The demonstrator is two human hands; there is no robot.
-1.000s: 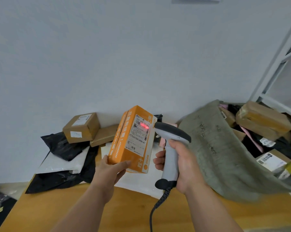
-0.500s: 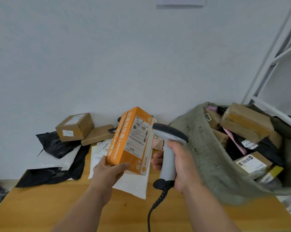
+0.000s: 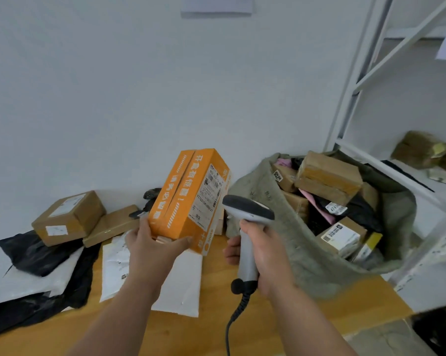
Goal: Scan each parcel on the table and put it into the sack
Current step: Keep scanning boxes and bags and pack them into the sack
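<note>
My left hand grips an orange parcel box from below, holding it tilted above the table with its white shipping label facing right. My right hand is closed around the grey barcode scanner, whose head sits just right of the label; no red light shows on it. The grey-green sack lies open at the right, filled with several brown boxes and bags.
Two brown boxes and black and white mailer bags lie at the table's left. A white mailer lies under my hands. A white metal shelf stands right of the sack. The scanner cable hangs over the wooden table.
The red scan line on the label has gone out. My left hand has turned the orange box so its top faces me more and carried it slightly right, toward the sack.
</note>
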